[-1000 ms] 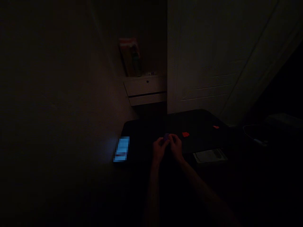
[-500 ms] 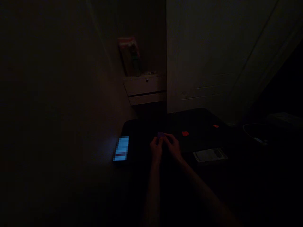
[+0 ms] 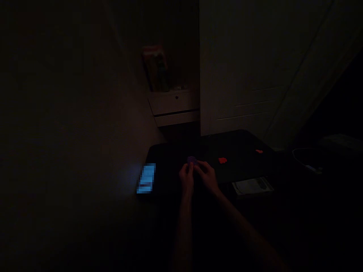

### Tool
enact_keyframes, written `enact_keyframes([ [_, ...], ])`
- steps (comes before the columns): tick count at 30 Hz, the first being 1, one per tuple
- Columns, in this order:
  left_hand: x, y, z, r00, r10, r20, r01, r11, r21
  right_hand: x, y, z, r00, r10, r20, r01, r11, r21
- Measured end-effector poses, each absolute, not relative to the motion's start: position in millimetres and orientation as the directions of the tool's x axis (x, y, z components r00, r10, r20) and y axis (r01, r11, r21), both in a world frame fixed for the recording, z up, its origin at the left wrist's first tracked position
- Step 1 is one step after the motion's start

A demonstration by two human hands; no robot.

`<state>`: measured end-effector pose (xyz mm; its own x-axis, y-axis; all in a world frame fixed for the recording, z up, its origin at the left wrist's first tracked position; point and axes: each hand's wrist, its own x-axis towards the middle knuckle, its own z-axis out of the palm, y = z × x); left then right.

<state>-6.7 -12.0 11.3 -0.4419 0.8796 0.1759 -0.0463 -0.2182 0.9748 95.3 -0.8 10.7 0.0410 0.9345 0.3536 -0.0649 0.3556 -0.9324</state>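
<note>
In the dim light a small flat purple piece (image 3: 192, 160) is held up over the dark table (image 3: 170, 155); what it is made of I cannot make out. My left hand (image 3: 186, 175) pinches its lower left side between thumb and fingers. From the right, the fingertips of my right hand (image 3: 208, 174) close on its edge. A small red-orange piece (image 3: 222, 160) lies on the tabletop just right of my hands. Farther right, near the table's edge, is a smaller red-orange piece (image 3: 259, 151).
A lit phone-like screen (image 3: 146, 178), blurred into blocks, rests at the table's left end by the wall. A pale, flat, book-like item (image 3: 252, 187) is below the front edge. White drawers (image 3: 174, 104) stand behind, and a white cable (image 3: 295, 156) runs at right.
Both hands have shifted slightly left with the purple piece. It has turned, so more of its flat face shows above the fingers. The red-orange pieces have stayed put.
</note>
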Motion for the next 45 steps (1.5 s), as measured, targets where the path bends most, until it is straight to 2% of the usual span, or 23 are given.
enact_keyframes([
  [5, -4.0, -12.5, 13.6, -0.448, 0.877, 0.174, -0.062, -0.225, 0.972, 95.0, -1.1, 9.6, 0.108, 0.924, 0.367, -0.045, 0.373, -0.927],
  [13, -9.0, -8.4, 3.0, -0.423, 0.885, 0.194, -0.082, -0.251, 0.965, 94.5, -0.4, 6.4, 0.035, 0.941, 0.337, -0.031, 0.338, -0.941],
  [20, -9.0, -13.5, 9.5, -0.452, 0.876, 0.170, -0.103, -0.241, 0.965, 96.5, -1.2, 9.3, 0.002, 0.933, 0.359, 0.086, 0.357, -0.930],
  [26, -6.9, -11.6, 8.7, -0.435, 0.894, 0.105, -0.258, -0.235, 0.937, 95.9, -2.8, 9.6, -0.016, 0.899, 0.438, 0.163, 0.434, -0.886],
  [33, -5.4, -10.1, 5.9, -0.390, 0.919, 0.064, -0.348, -0.211, 0.914, 96.9, -2.2, 8.8, 0.004, 0.883, 0.469, 0.168, 0.462, -0.871],
  [38, -3.7, -10.6, 8.0, -0.399, 0.915, 0.050, -0.345, -0.201, 0.917, 97.7, -1.7, 9.4, 0.010, 0.884, 0.468, 0.156, 0.461, -0.874],
  [45, -4.9, -12.1, 10.7, -0.433, 0.893, 0.126, -0.247, -0.252, 0.936, 93.9, -0.8, 8.1, 0.040, 0.920, 0.389, 0.091, 0.385, -0.919],
])
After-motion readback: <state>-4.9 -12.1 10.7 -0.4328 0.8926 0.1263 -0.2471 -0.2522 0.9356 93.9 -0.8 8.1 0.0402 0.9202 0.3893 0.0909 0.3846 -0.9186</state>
